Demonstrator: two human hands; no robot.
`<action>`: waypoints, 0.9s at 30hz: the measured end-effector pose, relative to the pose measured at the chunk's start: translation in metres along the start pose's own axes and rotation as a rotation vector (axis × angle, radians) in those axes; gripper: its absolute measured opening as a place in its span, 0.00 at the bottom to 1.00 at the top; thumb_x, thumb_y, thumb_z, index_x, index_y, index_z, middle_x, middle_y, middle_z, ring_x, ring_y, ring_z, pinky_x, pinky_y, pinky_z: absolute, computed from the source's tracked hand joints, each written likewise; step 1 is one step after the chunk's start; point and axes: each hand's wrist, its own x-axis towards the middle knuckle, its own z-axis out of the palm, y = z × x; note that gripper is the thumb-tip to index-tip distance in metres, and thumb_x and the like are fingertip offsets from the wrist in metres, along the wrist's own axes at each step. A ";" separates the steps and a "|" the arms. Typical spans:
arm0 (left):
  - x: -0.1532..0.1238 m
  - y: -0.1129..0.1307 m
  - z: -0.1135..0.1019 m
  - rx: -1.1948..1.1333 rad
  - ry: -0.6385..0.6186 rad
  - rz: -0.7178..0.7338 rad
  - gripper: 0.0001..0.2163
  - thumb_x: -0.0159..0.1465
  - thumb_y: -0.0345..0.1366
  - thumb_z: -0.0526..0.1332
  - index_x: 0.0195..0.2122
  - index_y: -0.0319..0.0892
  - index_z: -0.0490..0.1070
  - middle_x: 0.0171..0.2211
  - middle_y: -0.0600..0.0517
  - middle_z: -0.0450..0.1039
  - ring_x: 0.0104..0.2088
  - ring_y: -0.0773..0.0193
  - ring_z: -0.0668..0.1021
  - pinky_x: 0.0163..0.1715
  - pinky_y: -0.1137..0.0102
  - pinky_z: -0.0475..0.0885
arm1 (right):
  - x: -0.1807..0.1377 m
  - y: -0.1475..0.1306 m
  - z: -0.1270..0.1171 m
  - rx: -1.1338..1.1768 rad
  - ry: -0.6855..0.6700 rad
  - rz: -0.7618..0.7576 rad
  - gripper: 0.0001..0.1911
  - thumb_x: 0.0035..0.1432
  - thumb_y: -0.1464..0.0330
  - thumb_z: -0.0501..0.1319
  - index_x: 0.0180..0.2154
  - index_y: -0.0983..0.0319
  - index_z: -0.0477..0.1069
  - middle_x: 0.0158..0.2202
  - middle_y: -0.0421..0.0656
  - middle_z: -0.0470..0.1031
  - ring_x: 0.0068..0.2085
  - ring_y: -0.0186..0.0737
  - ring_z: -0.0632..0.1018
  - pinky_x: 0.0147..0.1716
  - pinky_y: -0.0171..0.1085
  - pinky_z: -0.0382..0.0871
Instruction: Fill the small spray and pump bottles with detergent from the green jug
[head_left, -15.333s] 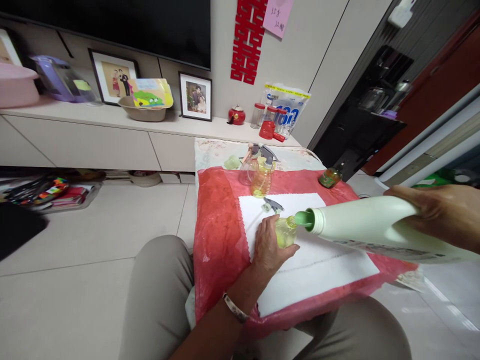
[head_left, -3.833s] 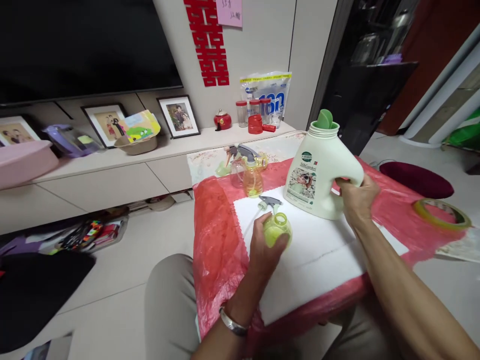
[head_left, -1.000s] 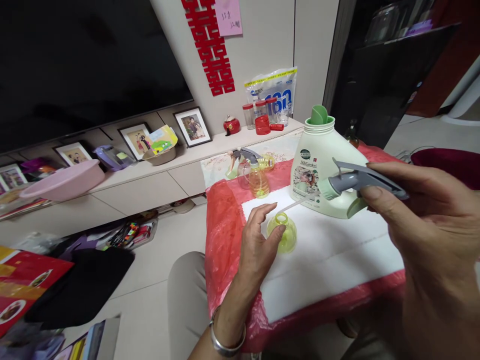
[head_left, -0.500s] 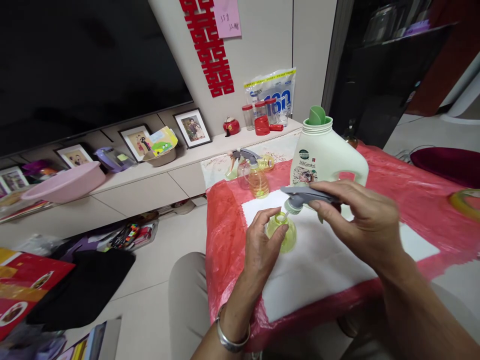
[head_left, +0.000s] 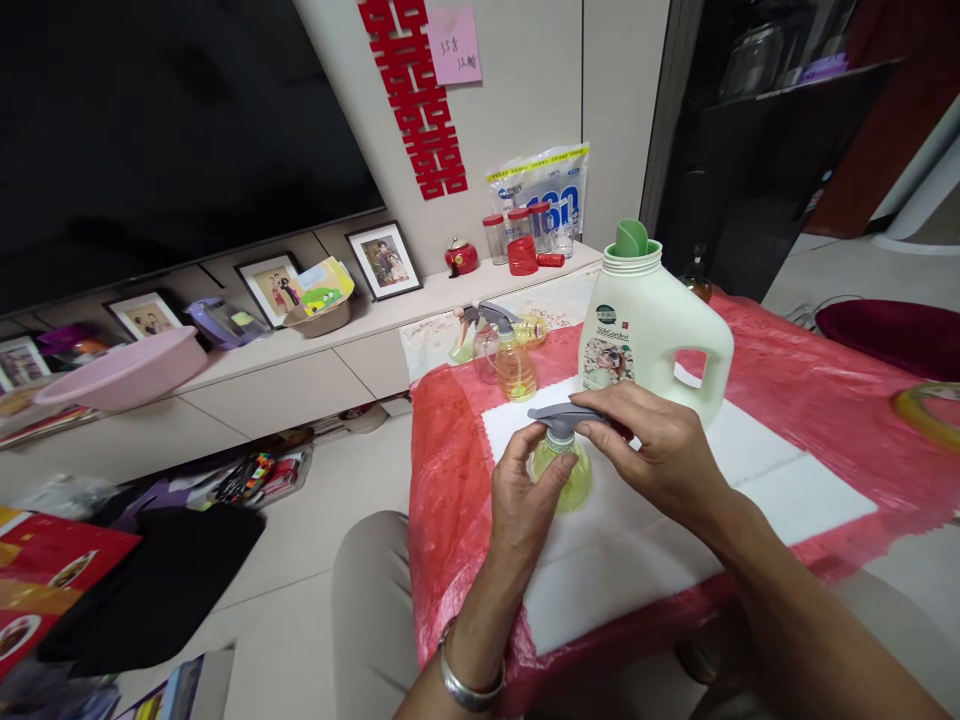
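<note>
A small yellow-green spray bottle [head_left: 568, 481] stands on a white cloth [head_left: 675, 510] that covers a red-draped table [head_left: 442, 470]. My left hand [head_left: 525, 495] curls round the bottle's left side and steadies it. A grey trigger sprayer head [head_left: 559, 418] sits on the bottle's neck, and my right hand [head_left: 652, 450] pinches it from the right. Just behind stands a large pale green detergent jug [head_left: 645, 320], upright, its green spout open.
Two more small spray bottles [head_left: 504, 355] stand at the table's far edge. A roll of tape [head_left: 926, 412] lies at the right. Behind runs a low cabinet [head_left: 300, 360] with photo frames, a pink basin [head_left: 120, 365] and jars. Clutter covers the floor at the left.
My right hand has brought the sprayer head down from the air onto the bottle's neck, its tube now inside. My left hand has closed round the bottle.
</note>
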 end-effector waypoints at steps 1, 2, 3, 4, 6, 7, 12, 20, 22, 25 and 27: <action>0.000 0.000 0.001 -0.020 0.011 -0.007 0.18 0.57 0.40 0.70 0.49 0.45 0.74 0.50 0.47 0.77 0.53 0.55 0.77 0.58 0.57 0.67 | 0.000 0.000 0.000 0.001 0.000 -0.001 0.11 0.64 0.74 0.60 0.48 0.65 0.74 0.42 0.43 0.76 0.43 0.33 0.77 0.42 0.33 0.70; 0.000 0.000 0.002 -0.038 0.021 -0.012 0.18 0.57 0.40 0.70 0.48 0.44 0.74 0.50 0.47 0.78 0.52 0.55 0.77 0.58 0.57 0.67 | 0.000 -0.001 0.000 0.005 0.001 -0.001 0.11 0.64 0.74 0.60 0.48 0.65 0.74 0.42 0.43 0.76 0.42 0.33 0.77 0.42 0.33 0.70; 0.000 0.000 0.003 -0.052 0.031 -0.016 0.17 0.57 0.40 0.70 0.47 0.44 0.74 0.49 0.48 0.78 0.52 0.56 0.77 0.58 0.57 0.68 | 0.001 -0.001 0.000 0.011 0.004 -0.002 0.11 0.64 0.74 0.60 0.48 0.65 0.74 0.42 0.43 0.76 0.42 0.32 0.77 0.41 0.32 0.70; 0.000 -0.001 0.004 -0.063 0.038 -0.018 0.17 0.57 0.40 0.70 0.46 0.44 0.74 0.48 0.48 0.78 0.51 0.56 0.77 0.57 0.58 0.68 | 0.001 -0.001 0.000 0.020 0.006 -0.003 0.11 0.64 0.73 0.60 0.48 0.65 0.74 0.42 0.43 0.77 0.42 0.32 0.77 0.41 0.32 0.71; 0.000 -0.003 0.005 -0.075 0.046 -0.024 0.16 0.58 0.41 0.70 0.45 0.44 0.74 0.46 0.49 0.78 0.50 0.57 0.77 0.56 0.59 0.68 | 0.001 -0.002 0.000 0.038 0.011 -0.002 0.10 0.64 0.73 0.61 0.47 0.65 0.74 0.41 0.43 0.77 0.41 0.31 0.77 0.39 0.31 0.71; 0.000 -0.004 0.005 -0.078 0.053 -0.026 0.16 0.57 0.42 0.70 0.45 0.44 0.73 0.46 0.49 0.78 0.49 0.58 0.77 0.55 0.59 0.69 | 0.001 -0.002 -0.001 0.044 0.011 0.004 0.10 0.64 0.73 0.61 0.47 0.64 0.75 0.41 0.42 0.77 0.40 0.31 0.77 0.37 0.31 0.70; -0.002 -0.009 0.006 -0.088 0.067 -0.015 0.17 0.58 0.44 0.70 0.44 0.44 0.72 0.45 0.49 0.76 0.49 0.58 0.77 0.54 0.61 0.70 | 0.001 -0.004 0.000 0.050 0.031 0.015 0.10 0.64 0.72 0.61 0.47 0.64 0.74 0.38 0.43 0.77 0.37 0.32 0.76 0.30 0.31 0.68; -0.005 -0.011 0.007 -0.047 0.017 0.053 0.17 0.61 0.40 0.68 0.51 0.46 0.71 0.52 0.48 0.75 0.55 0.56 0.75 0.59 0.60 0.67 | 0.004 -0.008 0.001 0.043 0.053 -0.032 0.07 0.64 0.72 0.61 0.43 0.63 0.75 0.35 0.42 0.76 0.34 0.30 0.75 0.32 0.31 0.68; -0.006 -0.011 0.007 -0.019 0.013 0.067 0.17 0.61 0.39 0.68 0.51 0.46 0.71 0.53 0.48 0.75 0.56 0.56 0.75 0.60 0.59 0.66 | 0.003 -0.007 0.000 0.040 0.051 -0.020 0.07 0.64 0.72 0.61 0.44 0.63 0.75 0.36 0.42 0.76 0.34 0.30 0.75 0.32 0.31 0.68; -0.006 -0.011 0.008 -0.034 0.001 0.074 0.19 0.61 0.38 0.68 0.52 0.46 0.70 0.53 0.48 0.75 0.56 0.56 0.74 0.60 0.59 0.66 | 0.002 -0.006 0.001 0.041 0.039 0.020 0.08 0.63 0.72 0.62 0.44 0.64 0.75 0.36 0.42 0.76 0.33 0.29 0.74 0.31 0.30 0.66; -0.005 -0.011 0.008 -0.058 0.001 0.073 0.19 0.61 0.39 0.68 0.52 0.46 0.70 0.53 0.48 0.75 0.56 0.56 0.74 0.60 0.59 0.66 | 0.002 -0.006 0.002 0.047 0.037 0.026 0.08 0.62 0.73 0.62 0.44 0.64 0.75 0.36 0.42 0.75 0.32 0.28 0.73 0.30 0.30 0.66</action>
